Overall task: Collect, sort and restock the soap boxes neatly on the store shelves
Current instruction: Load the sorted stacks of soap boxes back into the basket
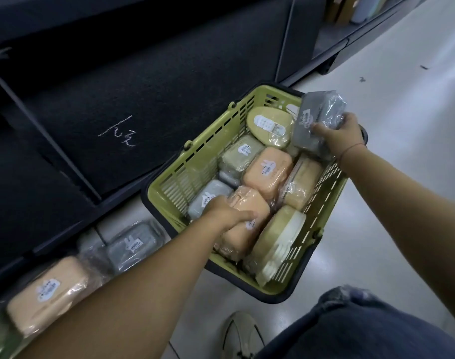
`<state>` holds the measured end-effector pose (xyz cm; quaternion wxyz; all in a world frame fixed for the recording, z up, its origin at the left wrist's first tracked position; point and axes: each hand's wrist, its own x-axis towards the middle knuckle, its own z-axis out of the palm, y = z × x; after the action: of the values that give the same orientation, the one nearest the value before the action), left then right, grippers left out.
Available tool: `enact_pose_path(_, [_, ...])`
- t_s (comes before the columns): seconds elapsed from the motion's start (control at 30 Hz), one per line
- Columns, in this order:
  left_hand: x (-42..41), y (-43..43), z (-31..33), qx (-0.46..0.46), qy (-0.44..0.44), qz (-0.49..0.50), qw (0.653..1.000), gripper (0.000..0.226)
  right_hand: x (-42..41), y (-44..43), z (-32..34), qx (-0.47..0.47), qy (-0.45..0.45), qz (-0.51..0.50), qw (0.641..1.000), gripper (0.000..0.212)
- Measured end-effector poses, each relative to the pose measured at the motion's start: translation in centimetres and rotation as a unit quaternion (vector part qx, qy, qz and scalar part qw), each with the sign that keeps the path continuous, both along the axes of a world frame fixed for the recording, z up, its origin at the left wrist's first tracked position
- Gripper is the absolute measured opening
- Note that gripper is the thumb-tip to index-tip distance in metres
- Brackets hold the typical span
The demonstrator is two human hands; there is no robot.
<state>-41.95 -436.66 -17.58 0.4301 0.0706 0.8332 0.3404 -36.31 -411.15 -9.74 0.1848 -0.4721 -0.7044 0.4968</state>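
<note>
Hands [227,212] [339,133] on boxes — green basket [195,156]

A white chalk scribble [118,132] stands on the dark shelf panel [169,86], its characters illegible. The soap boxes [273,183] carry white rabbit-shaped stickers [266,167], whose print is too blurred to read.

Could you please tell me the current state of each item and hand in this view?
basket, standing on the floor, loaded with wrapped soap boxes.
left hand, gripping an orange soap box inside the basket.
right hand, holding a grey soap box above the basket's far corner.
second grey soap box, wrapped, lying outside the basket by the shelf base.
second orange soap box, wrapped, also lying by the shelf base.
</note>
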Motion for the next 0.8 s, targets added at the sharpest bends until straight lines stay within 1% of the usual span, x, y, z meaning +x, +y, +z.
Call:
enact_pose_path(0.03, [0.1,-0.3,0.9,0.017,0.027,0.015,0.999,0.062,0.4,-0.4,0.7,-0.016,0.023,0.002,1.0,0.067])
enact_pose_path(0.07, [0.0,-0.7,2.2,0.042,0.038,0.037,0.998,0.053,0.8,-1.0,1.5,-0.035,0.045,0.004,0.998,0.064])
enact_pose_path(0.1, [0.0,-1.4,4.0,0.065,0.053,0.059,0.995,0.051,1.0,-1.7,2.3,-0.057,0.068,0.007,0.996,0.061])
enact_pose_path(0.2, [-0.2,-5.3,9.2,0.122,0.117,0.099,0.981,0.049,1.1,-4.9,5.5,-0.097,0.126,0.036,0.987,0.061])
enact_pose_path(0.27, [-0.1,-9.4,12.6,0.164,0.131,0.128,0.969,0.044,0.8,-7.9,7.9,-0.119,0.147,0.083,0.979,0.063])
enact_pose_path(0.33, [-0.2,-14.7,15.3,0.166,0.147,0.136,0.966,0.045,0.3,-11.4,10.4,-0.145,0.159,0.154,0.964,0.065])
enact_pose_path(0.43, [-0.4,-23.3,17.7,0.14,0.155,0.158,0.965,0.057,-1.2,-18.0,13.5,-0.168,0.169,0.272,0.932,0.082])
enact_pose_path(0.5, [0.1,-28.4,18.4,0.13,0.148,0.191,0.962,0.068,-2.6,-22.8,14.3,-0.156,0.133,0.35,0.914,0.089])
enact_pose_path(0.53, [0.5,-30.5,18.4,0.129,0.138,0.205,0.96,0.07,-3.3,-25.3,14.2,-0.153,0.107,0.381,0.905,0.089])
enact_pose_path(0.57, [1.0,-32.4,18.2,0.134,0.123,0.22,0.958,0.066,-4.0,-27.7,13.6,-0.148,0.081,0.408,0.897,0.088])
enact_pose_path(0.63, [2.2,-35.2,17.5,0.148,0.103,0.249,0.952,0.05,-5.1,-32.3,11.6,-0.123,0.029,0.44,0.889,0.083])
enact_pose_path(0.7, [3.3,-37.0,16.6,0.154,0.106,0.278,0.942,0.037,-5.7,-35.9,8.1,-0.105,-0.018,0.424,0.899,0.08])
enact_pose_path(0.77, [4.1,-38.1,15.4,0.174,0.102,0.297,0.933,0.031,-5.8,-38.3,3.9,-0.11,-0.055,0.356,0.926,0.083])
enact_pose_path(0.8, [4.4,-38.1,15.1,0.186,0.093,0.302,0.93,0.032,-5.6,-38.8,1.8,-0.117,-0.075,0.314,0.939,0.087])
